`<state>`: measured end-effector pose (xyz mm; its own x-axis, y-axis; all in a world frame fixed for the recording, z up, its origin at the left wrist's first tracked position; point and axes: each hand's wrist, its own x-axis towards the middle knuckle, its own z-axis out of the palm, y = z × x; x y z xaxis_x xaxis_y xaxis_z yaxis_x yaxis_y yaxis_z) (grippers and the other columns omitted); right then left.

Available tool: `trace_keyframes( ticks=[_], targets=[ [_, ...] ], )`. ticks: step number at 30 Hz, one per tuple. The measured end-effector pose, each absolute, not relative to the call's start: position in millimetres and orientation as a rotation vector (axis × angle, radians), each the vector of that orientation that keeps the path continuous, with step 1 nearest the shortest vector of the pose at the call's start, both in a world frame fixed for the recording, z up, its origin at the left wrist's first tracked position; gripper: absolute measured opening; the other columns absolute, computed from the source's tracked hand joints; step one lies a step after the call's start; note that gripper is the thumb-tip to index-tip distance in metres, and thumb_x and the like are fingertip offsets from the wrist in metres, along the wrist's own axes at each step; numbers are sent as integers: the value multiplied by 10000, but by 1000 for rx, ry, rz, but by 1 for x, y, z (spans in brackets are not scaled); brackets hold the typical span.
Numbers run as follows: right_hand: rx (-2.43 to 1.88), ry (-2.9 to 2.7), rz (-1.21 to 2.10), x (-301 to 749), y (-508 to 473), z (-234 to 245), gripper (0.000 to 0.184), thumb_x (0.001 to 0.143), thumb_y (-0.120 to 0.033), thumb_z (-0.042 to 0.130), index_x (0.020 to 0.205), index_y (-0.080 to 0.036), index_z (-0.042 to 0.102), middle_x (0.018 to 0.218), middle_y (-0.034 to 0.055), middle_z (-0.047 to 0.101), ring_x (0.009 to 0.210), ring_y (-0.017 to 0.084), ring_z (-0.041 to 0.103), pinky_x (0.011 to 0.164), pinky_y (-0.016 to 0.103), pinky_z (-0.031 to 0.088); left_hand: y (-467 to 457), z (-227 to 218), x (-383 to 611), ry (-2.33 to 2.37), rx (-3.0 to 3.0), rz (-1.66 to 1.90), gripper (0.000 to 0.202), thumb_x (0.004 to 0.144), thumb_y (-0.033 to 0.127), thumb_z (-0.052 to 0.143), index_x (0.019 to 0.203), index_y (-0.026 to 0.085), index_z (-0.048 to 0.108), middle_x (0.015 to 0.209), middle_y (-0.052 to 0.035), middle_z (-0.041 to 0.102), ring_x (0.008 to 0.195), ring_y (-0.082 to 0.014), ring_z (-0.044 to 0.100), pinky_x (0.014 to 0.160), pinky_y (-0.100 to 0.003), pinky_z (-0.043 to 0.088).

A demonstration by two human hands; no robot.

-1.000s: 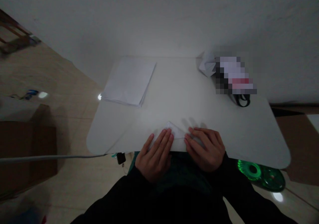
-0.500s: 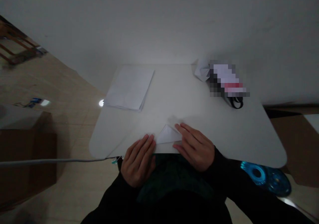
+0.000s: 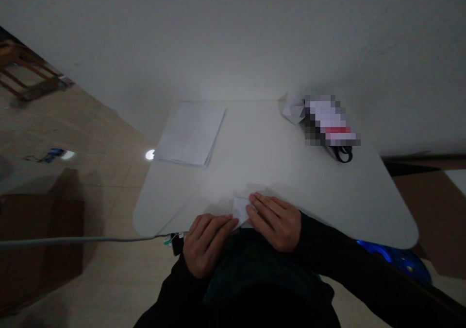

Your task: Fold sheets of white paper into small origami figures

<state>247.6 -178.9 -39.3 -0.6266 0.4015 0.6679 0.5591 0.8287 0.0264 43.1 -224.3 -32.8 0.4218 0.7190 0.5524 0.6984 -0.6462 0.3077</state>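
Observation:
A small folded piece of white paper [image 3: 240,208] lies at the near edge of a white table [image 3: 276,163]. My right hand [image 3: 275,220] lies flat on the paper's right part, fingers stretched out and pressing it down. My left hand [image 3: 207,240] sits just left of the paper, its fingertips touching the paper's left edge, fingers loosely curled. Most of the paper is hidden under my right hand.
A stack of white sheets [image 3: 191,134] lies at the table's far left. A crumpled white paper [image 3: 292,108] and a blurred object with a black strap [image 3: 344,153] sit at the far right. A brown box [image 3: 40,231] stands on the floor at left; a blue glowing object [image 3: 396,260] lies at right.
My right hand slid left over the folded paper and now covers most of it. My left hand drew in toward the paper's left edge. The glowing object stays blue.

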Motion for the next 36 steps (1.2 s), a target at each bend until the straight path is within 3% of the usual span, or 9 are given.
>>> trace_keyframes(
  ticks=[5,8,12,15,17,21,25,28,36],
  targets=[
    [-499,-2327,-269,247,-157,-21,156,853,-89,484,916,-59,623,789,124,720,700,178,671,575,273,545,-202,-11,52,1324,2428,1192,212,829,49,543,994,139,641,874,-59,643,772,-109,604,643,-203,494],
    [-517,-2257,-177,245,-132,-3,118,862,-124,485,832,-129,599,632,37,676,527,107,599,475,212,476,-171,11,69,1293,2384,1416,196,806,49,586,952,164,647,886,-40,641,785,-98,607,688,-192,507],
    [-787,-1942,51,243,-92,14,68,804,-200,556,736,-199,554,581,-36,628,482,69,562,467,170,443,-115,38,102,1113,2242,1656,66,843,150,572,867,174,629,821,-18,627,765,-102,595,644,-201,505],
    [-900,-1736,84,245,-65,11,105,751,-207,589,666,-200,528,517,-56,578,454,67,537,465,175,428,-75,41,124,1085,2156,1654,137,890,265,506,864,176,607,847,-18,616,741,-96,586,653,-224,495],
    [-973,-1653,108,248,-52,0,144,723,-238,604,625,-201,505,494,-60,540,432,67,501,441,181,404,-54,34,132,1168,2227,1616,183,891,315,490,873,175,606,862,-33,626,815,-129,583,750,-283,491],
    [-1110,-1493,301,257,-38,-26,150,712,-236,577,601,-207,480,469,-68,500,413,71,479,426,194,394,-35,12,133,1182,2437,1393,336,835,371,545,1104,171,568,1190,-107,550,1135,-234,472,982,-423,391],
    [-1135,-1432,463,259,-34,-41,204,711,-261,597,581,-212,447,451,-76,489,394,81,510,398,195,404,-32,-9,125,1005,2310,1169,418,891,316,440,1284,174,428,1243,-122,480,1055,-180,520,759,-276,526],
    [-1129,-1402,529,257,-31,-45,197,725,-300,616,598,-200,504,453,-64,503,376,85,513,390,207,416,-32,-21,122,1026,2161,1201,420,891,308,436,1292,183,420,1217,-121,483,899,-137,563,588,-192,518],
    [-1185,-1414,439,261,-22,-47,191,699,-319,651,603,-195,543,480,-66,502,405,62,454,405,196,373,-28,-37,123,1045,2033,1225,448,834,186,455,1281,191,470,1205,-114,550,850,-137,585,605,-210,524]
  ],
)
